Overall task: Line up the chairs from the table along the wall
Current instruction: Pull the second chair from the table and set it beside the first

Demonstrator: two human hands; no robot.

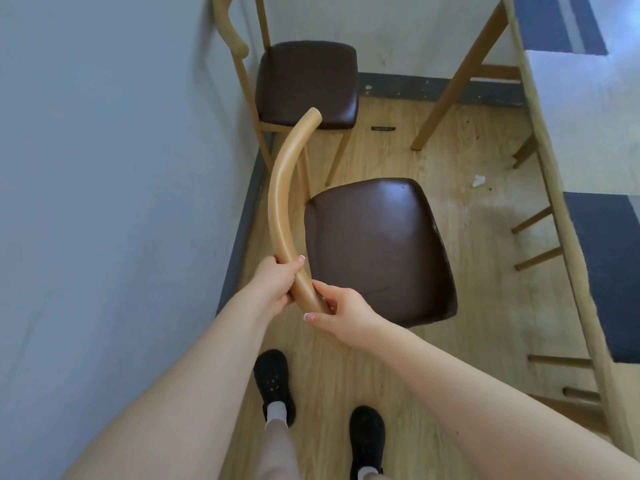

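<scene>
Two chairs are in view, and both hands are on the nearer one. The left hand (277, 282) is wrapped round the curved wooden backrest rail (282, 202) near its lower end, thumb over the top; the right hand (341, 311) grips the same rail just below it, at the very tip, fingers curled beneath. The near chair (375, 251), with its brown padded seat, sits beside the wall (121, 168) on the left, its back turned towards the wall, though the seat is skewed and its far corner swings out towards the table (568, 116). Whether its legs are all on the floor cannot be told; they are hidden under the seat. The far chair (306, 83) is already set in the corner with its back to the same wall. Judgement: the step in hand is squaring the near chair into line behind the far one. To do it well, both grips should stay close together only for pivoting; spreading them along the rail would give better control of rotation. Turn the seat until its front edge matches that of the far chair, leave a small gap between them, and mind the table leg (457, 77) and the feet (273, 386) directly behind.
</scene>
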